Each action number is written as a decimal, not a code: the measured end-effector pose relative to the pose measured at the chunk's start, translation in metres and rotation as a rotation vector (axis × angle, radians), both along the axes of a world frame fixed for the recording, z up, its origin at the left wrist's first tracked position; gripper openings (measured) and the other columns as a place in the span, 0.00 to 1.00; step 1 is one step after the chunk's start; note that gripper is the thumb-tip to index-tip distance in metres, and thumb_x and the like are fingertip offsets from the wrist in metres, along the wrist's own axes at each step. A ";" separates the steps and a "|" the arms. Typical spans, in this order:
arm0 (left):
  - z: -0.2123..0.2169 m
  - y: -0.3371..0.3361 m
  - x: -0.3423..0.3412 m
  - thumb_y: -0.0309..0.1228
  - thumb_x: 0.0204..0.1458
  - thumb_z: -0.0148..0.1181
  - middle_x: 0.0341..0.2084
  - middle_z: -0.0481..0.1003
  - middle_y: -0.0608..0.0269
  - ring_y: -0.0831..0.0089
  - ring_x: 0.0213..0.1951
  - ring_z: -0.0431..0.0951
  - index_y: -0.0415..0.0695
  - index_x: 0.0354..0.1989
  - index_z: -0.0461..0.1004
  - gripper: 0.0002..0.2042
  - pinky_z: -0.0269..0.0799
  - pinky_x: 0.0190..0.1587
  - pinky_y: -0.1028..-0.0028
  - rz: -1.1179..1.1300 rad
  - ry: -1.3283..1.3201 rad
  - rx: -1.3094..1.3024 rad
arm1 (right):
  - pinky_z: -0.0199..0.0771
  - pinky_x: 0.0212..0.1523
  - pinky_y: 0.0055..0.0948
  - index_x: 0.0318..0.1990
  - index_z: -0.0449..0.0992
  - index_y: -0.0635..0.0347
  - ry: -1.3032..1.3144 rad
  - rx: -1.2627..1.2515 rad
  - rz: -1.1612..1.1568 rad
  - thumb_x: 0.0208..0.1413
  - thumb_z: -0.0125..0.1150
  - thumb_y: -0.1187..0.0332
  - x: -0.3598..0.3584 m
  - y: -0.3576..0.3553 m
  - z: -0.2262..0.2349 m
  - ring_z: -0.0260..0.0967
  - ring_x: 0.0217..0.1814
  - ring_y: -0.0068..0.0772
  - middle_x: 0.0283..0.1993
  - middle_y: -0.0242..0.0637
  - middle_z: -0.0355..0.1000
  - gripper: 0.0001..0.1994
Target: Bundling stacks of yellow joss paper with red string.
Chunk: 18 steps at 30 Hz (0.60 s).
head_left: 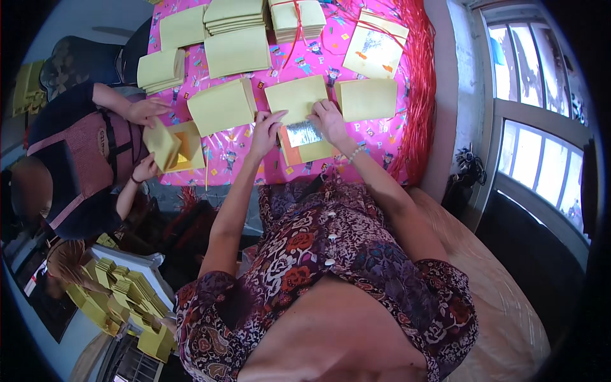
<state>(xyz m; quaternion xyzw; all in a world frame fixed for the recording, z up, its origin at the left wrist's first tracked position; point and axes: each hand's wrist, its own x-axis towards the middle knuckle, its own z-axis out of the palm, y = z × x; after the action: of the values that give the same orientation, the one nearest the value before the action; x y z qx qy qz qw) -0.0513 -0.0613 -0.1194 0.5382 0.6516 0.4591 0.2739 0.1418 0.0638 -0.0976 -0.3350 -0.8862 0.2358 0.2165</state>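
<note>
A yellow sheet of paper point(296, 95) lies in front of me on the pink patterned tablecloth. Below its edge shows a yellow sheet with a silver foil patch point(304, 134) and an orange area. My left hand point(269, 129) pinches the paper's left side with its fingers closed. The fingers of my right hand point(327, 120) are bent and pressed together on the right side, just above the foil. Whether the two yellow parts are one folded sheet I cannot tell. Right beside them rests a yellow paper stack point(368, 100), and another stack point(221, 107) lies to the left.
At the left, another person's hands point(147, 111) handle a folded yellow paper point(161, 148). More paper stacks point(237, 51) cover the table's far side, one tied bundle point(298, 20) with red string. Red strands point(417, 95) hang along the right edge. A foil sheet point(375, 44) lies far right.
</note>
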 end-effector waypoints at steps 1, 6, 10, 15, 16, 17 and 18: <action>0.000 -0.001 0.000 0.19 0.51 0.56 0.31 0.62 0.62 0.69 0.35 0.65 0.50 0.54 0.76 0.21 0.65 0.40 0.74 0.010 -0.028 -0.026 | 0.69 0.43 0.40 0.34 0.70 0.58 0.012 -0.014 -0.004 0.48 0.66 0.68 0.001 -0.001 0.000 0.66 0.40 0.45 0.35 0.39 0.66 0.10; -0.002 -0.003 0.002 0.22 0.52 0.58 0.29 0.64 0.61 0.69 0.32 0.67 0.51 0.52 0.77 0.18 0.67 0.39 0.72 0.051 -0.043 -0.033 | 0.69 0.45 0.39 0.34 0.70 0.58 0.004 -0.007 0.012 0.49 0.65 0.68 0.002 0.001 -0.001 0.65 0.42 0.46 0.35 0.41 0.65 0.09; -0.005 -0.003 0.003 0.23 0.52 0.59 0.28 0.65 0.61 0.68 0.32 0.67 0.52 0.52 0.77 0.18 0.67 0.38 0.72 0.082 -0.020 -0.021 | 0.70 0.44 0.40 0.38 0.70 0.58 -0.022 0.016 0.031 0.49 0.65 0.66 0.001 0.002 0.000 0.66 0.44 0.45 0.37 0.39 0.66 0.12; -0.003 -0.004 0.015 0.24 0.55 0.57 0.31 0.66 0.59 0.68 0.33 0.69 0.51 0.52 0.77 0.16 0.67 0.38 0.72 0.204 0.052 -0.041 | 0.72 0.47 0.38 0.46 0.68 0.58 -0.116 0.055 0.082 0.48 0.66 0.65 0.001 0.008 0.002 0.67 0.48 0.45 0.43 0.39 0.65 0.19; -0.001 -0.005 0.019 0.24 0.56 0.56 0.32 0.66 0.59 0.68 0.34 0.69 0.50 0.52 0.77 0.16 0.67 0.37 0.72 0.242 0.069 -0.058 | 0.72 0.47 0.37 0.46 0.67 0.58 -0.138 0.076 0.100 0.48 0.66 0.64 0.000 0.010 0.001 0.67 0.48 0.44 0.44 0.39 0.65 0.19; 0.000 -0.005 0.023 0.25 0.56 0.56 0.33 0.66 0.58 0.68 0.34 0.70 0.46 0.52 0.75 0.15 0.68 0.37 0.72 0.283 0.085 -0.013 | 0.73 0.46 0.37 0.45 0.68 0.59 -0.217 0.139 0.136 0.49 0.65 0.63 -0.002 0.012 0.001 0.68 0.47 0.43 0.43 0.39 0.65 0.18; 0.001 -0.005 0.028 0.26 0.57 0.56 0.34 0.67 0.57 0.68 0.34 0.70 0.43 0.52 0.73 0.14 0.68 0.37 0.72 0.328 0.097 0.018 | 0.73 0.46 0.36 0.45 0.68 0.59 -0.294 0.203 0.172 0.49 0.64 0.63 -0.005 0.013 0.000 0.68 0.47 0.41 0.42 0.38 0.65 0.18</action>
<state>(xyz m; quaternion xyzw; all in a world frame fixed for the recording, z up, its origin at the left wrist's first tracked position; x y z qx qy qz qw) -0.0235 -0.0661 -0.1181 0.4486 0.7391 0.4768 0.1586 0.1367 0.0773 -0.0979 -0.2651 -0.9529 0.1113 0.0966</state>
